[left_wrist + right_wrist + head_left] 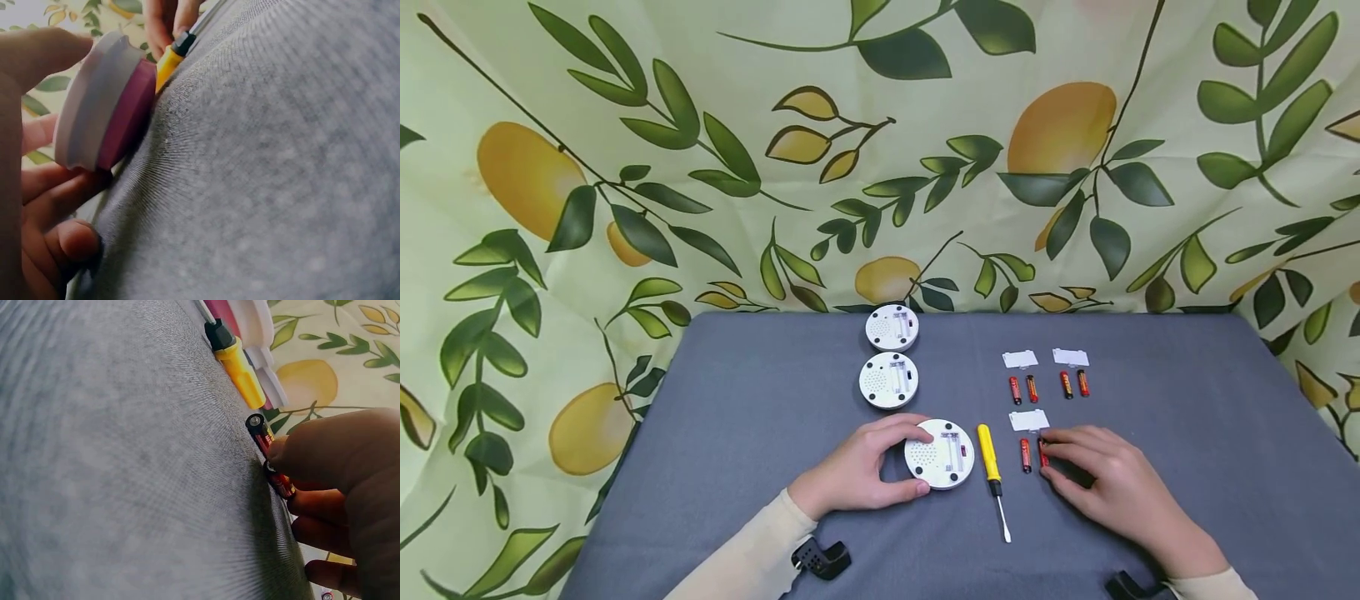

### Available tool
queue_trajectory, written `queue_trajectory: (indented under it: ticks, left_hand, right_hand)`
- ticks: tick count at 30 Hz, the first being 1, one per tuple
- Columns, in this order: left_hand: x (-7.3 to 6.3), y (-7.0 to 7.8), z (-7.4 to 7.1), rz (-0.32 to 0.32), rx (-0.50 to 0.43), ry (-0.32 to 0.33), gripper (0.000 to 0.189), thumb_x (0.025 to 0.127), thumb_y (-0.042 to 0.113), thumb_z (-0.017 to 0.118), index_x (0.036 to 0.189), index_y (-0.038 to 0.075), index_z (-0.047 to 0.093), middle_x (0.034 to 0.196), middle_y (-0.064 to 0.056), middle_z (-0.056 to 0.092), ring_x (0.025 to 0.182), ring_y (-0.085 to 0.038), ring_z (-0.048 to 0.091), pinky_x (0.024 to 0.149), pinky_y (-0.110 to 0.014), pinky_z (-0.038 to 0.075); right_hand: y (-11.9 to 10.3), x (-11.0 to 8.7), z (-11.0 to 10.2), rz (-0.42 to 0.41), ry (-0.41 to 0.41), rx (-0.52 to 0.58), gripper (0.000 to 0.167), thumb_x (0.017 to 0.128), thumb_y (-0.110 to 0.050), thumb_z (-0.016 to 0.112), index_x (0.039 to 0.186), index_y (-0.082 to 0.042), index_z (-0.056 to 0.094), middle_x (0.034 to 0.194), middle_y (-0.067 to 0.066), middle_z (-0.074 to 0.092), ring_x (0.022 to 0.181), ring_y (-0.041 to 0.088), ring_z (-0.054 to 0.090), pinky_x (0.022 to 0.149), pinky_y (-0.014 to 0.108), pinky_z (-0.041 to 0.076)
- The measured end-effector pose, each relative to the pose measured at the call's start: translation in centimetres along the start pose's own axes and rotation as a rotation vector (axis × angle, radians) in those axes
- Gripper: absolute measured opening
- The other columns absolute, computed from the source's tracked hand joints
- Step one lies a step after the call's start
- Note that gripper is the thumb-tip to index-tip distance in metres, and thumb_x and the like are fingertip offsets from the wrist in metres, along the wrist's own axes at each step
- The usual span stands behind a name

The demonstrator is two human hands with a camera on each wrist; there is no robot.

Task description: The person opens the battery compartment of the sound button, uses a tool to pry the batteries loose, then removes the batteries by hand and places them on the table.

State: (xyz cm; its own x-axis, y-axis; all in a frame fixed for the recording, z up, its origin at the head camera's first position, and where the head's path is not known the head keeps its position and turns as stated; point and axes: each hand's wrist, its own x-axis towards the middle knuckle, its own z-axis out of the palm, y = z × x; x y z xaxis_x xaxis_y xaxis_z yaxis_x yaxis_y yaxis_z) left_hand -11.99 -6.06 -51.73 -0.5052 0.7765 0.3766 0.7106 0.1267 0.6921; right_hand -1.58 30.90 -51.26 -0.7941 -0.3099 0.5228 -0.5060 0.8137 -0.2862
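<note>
My left hand [874,468] grips the edge of a round white device [928,475], thumb at the near side and fingers at the far side. The device lies face down with its battery compartment uncovered; its pink lower part [128,119] shows in the left wrist view. My right hand [1105,477] pinches a red and black battery [282,484] between thumb and fingers, at table level. Another battery [1026,456] lies just left of it. Between the hands rests a yellow-handled screwdriver [988,450], its tip toward me.
Two more white devices [888,381] stand farther back, compartments uncovered. White battery covers [1028,420] lie on the right, with pairs of batteries [1032,389] below them. A grey cloth [760,375] covers the table; a leaf-patterned curtain [820,200] hangs behind.
</note>
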Motion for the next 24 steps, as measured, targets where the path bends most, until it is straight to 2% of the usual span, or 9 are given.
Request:
queue_trajectory:
  ticks: [4,7,8,9,13,15,16,21,24]
  left_hand:
    - [0.2,0.8,-0.1,-0.044,0.086,0.012,0.061,0.084,0.038,0.097,0.133,0.014,0.069,0.149,-0.001,0.064,0.135,-0.016,0.063,0.115,-0.034,0.049]
    - [0.4,1.3,0.0,-0.065,0.127,0.034,0.061,0.083,0.039,0.099,0.131,0.013,0.071,0.146,-0.002,0.066,0.132,-0.017,0.065,0.113,-0.034,0.050]
    - [0.4,1.4,0.0,-0.072,0.125,0.040,0.060,0.082,0.037,0.099,0.129,0.012,0.071,0.145,-0.003,0.067,0.132,-0.018,0.066,0.113,-0.034,0.050]
    - [0.4,1.5,0.1,-0.077,0.117,0.044,0.059,0.082,0.036,0.099,0.128,0.012,0.072,0.144,-0.004,0.068,0.124,-0.016,0.069,0.108,-0.032,0.054]
    - [0.2,2.0,0.0,-0.101,0.060,0.035,0.057,0.080,0.032,0.101,0.126,0.013,0.074,0.144,-0.002,0.068,0.125,-0.015,0.068,0.109,-0.032,0.052]
    - [0.1,2.2,-0.1,-0.082,0.033,0.033,0.057,0.079,0.030,0.102,0.127,0.013,0.074,0.144,-0.002,0.068,0.127,-0.014,0.067,0.110,-0.032,0.052]
    - [0.1,2.3,-0.2,-0.063,0.029,0.035,0.058,0.079,0.029,0.102,0.127,0.013,0.073,0.145,-0.002,0.067,0.135,-0.015,0.064,0.115,-0.034,0.049]
    - [-0.1,2.8,-1.3,0.054,0.044,0.077,0.061,0.078,0.025,0.103,0.129,0.013,0.071,0.146,-0.004,0.067,0.135,-0.019,0.064,0.114,-0.037,0.050]
    - [-0.4,3.1,-2.4,0.037,0.061,0.115,0.063,0.076,0.024,0.104,0.129,0.013,0.072,0.147,-0.004,0.067,0.138,-0.022,0.062,0.116,-0.038,0.049]
  right_hand:
    - [-0.1,0.0,0.0,-0.003,0.012,0.018,0.028,0.098,-0.044,0.081,0.103,-0.017,0.086,0.114,-0.003,0.080,0.103,0.016,0.074,0.096,0.023,0.050]
    - [-0.3,0.1,0.0,0.005,0.012,0.009,0.025,0.091,-0.038,0.088,0.104,-0.018,0.086,0.116,-0.004,0.079,0.103,0.016,0.074,0.095,0.024,0.051]
    - [-0.3,0.1,-0.1,0.008,0.009,-0.001,0.026,0.089,-0.038,0.090,0.105,-0.018,0.085,0.116,-0.004,0.079,0.103,0.015,0.074,0.093,0.026,0.053]
    - [-0.3,0.2,-0.1,0.009,0.005,-0.006,0.027,0.086,-0.036,0.092,0.105,-0.018,0.085,0.116,-0.004,0.079,0.103,0.015,0.074,0.091,0.028,0.054]
    - [-0.4,0.2,-0.1,0.013,-0.008,-0.031,0.030,0.080,-0.034,0.095,0.104,-0.019,0.085,0.116,-0.006,0.078,0.102,0.012,0.074,0.085,0.032,0.058]
    - [-0.5,0.1,-0.1,0.014,-0.010,-0.028,0.030,0.081,-0.035,0.095,0.104,-0.019,0.085,0.116,-0.006,0.077,0.102,0.012,0.074,0.084,0.033,0.059]
    - [-0.5,0.1,-0.1,0.014,-0.010,-0.026,0.030,0.081,-0.035,0.095,0.104,-0.019,0.085,0.116,-0.007,0.077,0.103,0.012,0.074,0.084,0.033,0.059]
    - [-0.6,-0.2,-0.3,0.025,-0.009,-0.027,0.032,0.079,-0.033,0.097,0.105,-0.019,0.085,0.117,-0.007,0.077,0.103,0.012,0.074,0.085,0.034,0.058]
    - [-0.7,0.0,-0.5,0.021,0.020,-0.028,0.033,0.078,-0.032,0.097,0.105,-0.019,0.084,0.117,-0.005,0.077,0.104,0.013,0.073,0.089,0.031,0.055]
